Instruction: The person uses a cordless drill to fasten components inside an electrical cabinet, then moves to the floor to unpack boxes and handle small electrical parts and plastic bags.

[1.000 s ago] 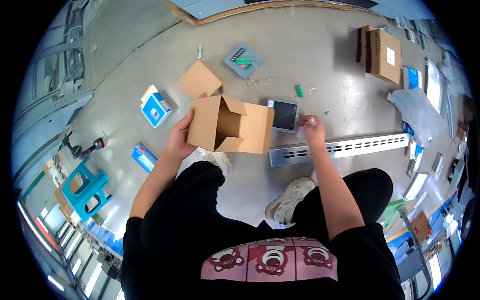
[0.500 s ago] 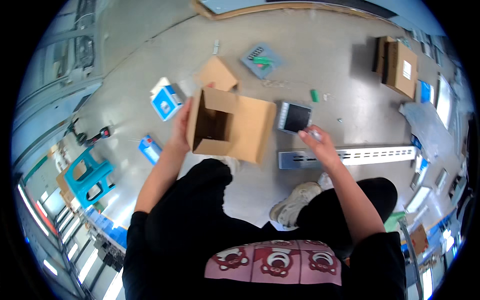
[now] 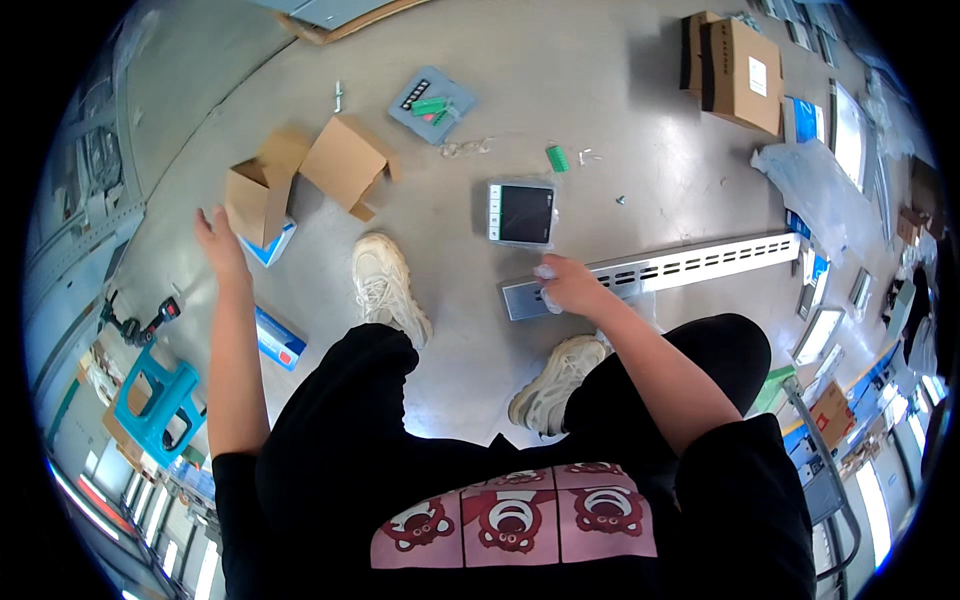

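My left hand [image 3: 222, 245] is empty, its fingers stretched out and apart, just beside an open cardboard box [image 3: 258, 208]. That box rests tilted over a blue-and-white box [image 3: 270, 244]. Another opened cardboard box [image 3: 345, 165] lies to the right of it. My right hand [image 3: 572, 286] is closed on a small crumpled piece of clear plastic [image 3: 545, 272], whose contents, if any, I cannot make out. Just beyond it lies a flat device with a dark screen [image 3: 525, 214]. Below the hand is the left end of a slotted metal rail [image 3: 690, 268].
Farther off are a grey plastic case [image 3: 432, 105] holding green parts, a green terminal block [image 3: 557, 158] and a small screw [image 3: 621, 200]. Taller cartons [image 3: 740, 75] and plastic sheeting [image 3: 815, 190] stand right. Left are a turquoise stool [image 3: 160, 405], a power drill [image 3: 150, 322] and a blue box [image 3: 278, 338].
The cardboard box has left my left hand and now lies on the left by the blue-and-white box. My right hand has moved slightly nearer, still holding the clear plastic. The view has shifted.
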`<state>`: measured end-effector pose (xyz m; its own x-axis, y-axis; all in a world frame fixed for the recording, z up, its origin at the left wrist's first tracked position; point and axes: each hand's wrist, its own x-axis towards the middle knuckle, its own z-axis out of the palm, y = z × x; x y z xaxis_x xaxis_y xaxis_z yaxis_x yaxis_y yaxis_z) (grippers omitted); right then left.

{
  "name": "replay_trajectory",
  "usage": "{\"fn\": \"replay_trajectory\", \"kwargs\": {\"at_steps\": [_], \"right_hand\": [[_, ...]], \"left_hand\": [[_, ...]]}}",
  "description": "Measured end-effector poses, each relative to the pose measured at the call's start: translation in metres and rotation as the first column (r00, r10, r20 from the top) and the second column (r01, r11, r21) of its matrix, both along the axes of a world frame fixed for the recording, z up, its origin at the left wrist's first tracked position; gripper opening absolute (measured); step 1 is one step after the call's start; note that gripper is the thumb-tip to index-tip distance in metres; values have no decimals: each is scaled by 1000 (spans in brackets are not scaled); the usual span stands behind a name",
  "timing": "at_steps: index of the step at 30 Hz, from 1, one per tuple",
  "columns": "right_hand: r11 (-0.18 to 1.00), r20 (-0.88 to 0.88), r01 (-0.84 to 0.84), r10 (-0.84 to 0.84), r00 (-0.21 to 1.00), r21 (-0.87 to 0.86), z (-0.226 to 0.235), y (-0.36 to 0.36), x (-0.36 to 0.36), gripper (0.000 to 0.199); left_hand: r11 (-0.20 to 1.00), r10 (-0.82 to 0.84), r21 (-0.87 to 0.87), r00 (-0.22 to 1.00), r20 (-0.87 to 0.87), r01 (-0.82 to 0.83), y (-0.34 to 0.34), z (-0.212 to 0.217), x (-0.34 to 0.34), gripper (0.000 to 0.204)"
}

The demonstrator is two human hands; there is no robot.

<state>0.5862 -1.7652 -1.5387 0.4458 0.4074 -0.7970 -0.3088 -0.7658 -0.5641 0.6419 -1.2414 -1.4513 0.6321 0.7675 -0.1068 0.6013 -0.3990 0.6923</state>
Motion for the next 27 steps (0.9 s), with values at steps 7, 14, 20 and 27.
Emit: {"fn": "replay_trajectory", "kwargs": {"at_steps": [7, 14, 20, 27], "right_hand": [[976, 26, -214, 213, 977, 37, 73, 51, 10, 39], [958, 1, -276, 277, 961, 82, 83, 58, -3, 33], [982, 14, -177, 177, 984, 59, 63, 38, -13, 31], [973, 138, 133, -108, 985, -186, 35, 34, -2, 37]], "left_hand": [[-17, -977, -68, -31, -211, 998, -247, 14, 25, 92], [-23, -903, -175, -96, -418, 984, -329, -66, 27, 111], [211, -914, -872, 405, -16, 442, -293, -46, 81, 96], [-4, -808, -1000, 589, -8, -20, -252, -2, 121, 73]]}}
